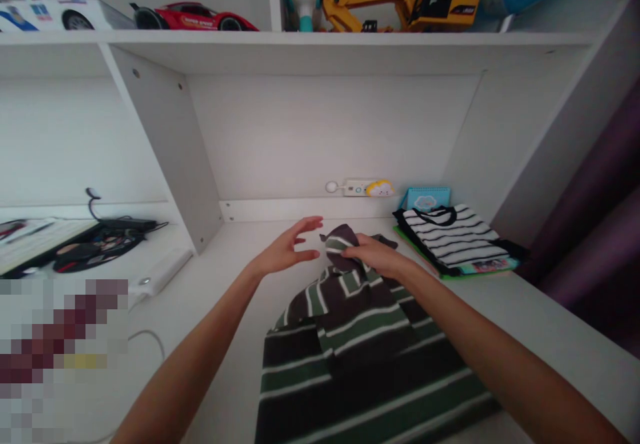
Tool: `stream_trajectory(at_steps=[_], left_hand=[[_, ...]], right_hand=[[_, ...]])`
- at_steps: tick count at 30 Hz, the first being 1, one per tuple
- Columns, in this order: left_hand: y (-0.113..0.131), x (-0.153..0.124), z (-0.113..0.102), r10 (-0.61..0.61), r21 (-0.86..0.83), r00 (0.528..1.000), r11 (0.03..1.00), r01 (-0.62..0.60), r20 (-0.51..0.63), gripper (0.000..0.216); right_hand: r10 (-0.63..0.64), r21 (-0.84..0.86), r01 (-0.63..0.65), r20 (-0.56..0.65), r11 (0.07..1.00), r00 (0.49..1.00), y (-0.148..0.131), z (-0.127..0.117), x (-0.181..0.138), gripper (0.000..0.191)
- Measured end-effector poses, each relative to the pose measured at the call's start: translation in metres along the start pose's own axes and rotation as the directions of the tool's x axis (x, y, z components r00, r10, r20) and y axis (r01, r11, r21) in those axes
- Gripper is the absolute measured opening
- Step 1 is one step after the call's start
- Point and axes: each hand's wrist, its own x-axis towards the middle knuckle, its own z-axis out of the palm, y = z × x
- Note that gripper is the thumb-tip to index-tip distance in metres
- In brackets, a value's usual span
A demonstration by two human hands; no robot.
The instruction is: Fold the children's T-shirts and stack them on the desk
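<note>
A dark shirt [370,377] with green and white stripes is spread over the white desk in front of me. Its far end is bunched up, and my right hand [373,252] pinches the cloth there, lifting part of it off the desk. Just left of that bunched cloth, my left hand [293,247] hovers with thumb and fingers apart, touching nothing. The right forearm crosses over the shirt's right side and hides some of it.
Right of the shirt lies a folded black-and-white striped shirt [450,234] on a stack, with a blue desk calendar [427,199] behind. A power strip [355,188] is at the back wall. Overhead, a shelf [325,39] holds a yellow toy excavator [400,4] and toy cars.
</note>
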Motion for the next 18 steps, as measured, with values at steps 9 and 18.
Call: stream_trajectory(at_steps=[9,18], left_hand=[[-0.062,0.038,0.035,-0.129,0.134,0.991,0.983,0.126,0.017,0.025],[-0.009,0.071,-0.050,-0.056,-0.022,0.757,0.998,0.054,-0.651,0.018]], right_hand=[[-0.224,-0.389,0.264,0.148,0.882,0.963,-0.096,-0.077,-0.025,0.033],[-0.503,-0.859,-0.096,-0.382,0.504,0.775,-0.143,-0.171,-0.043,0.040]])
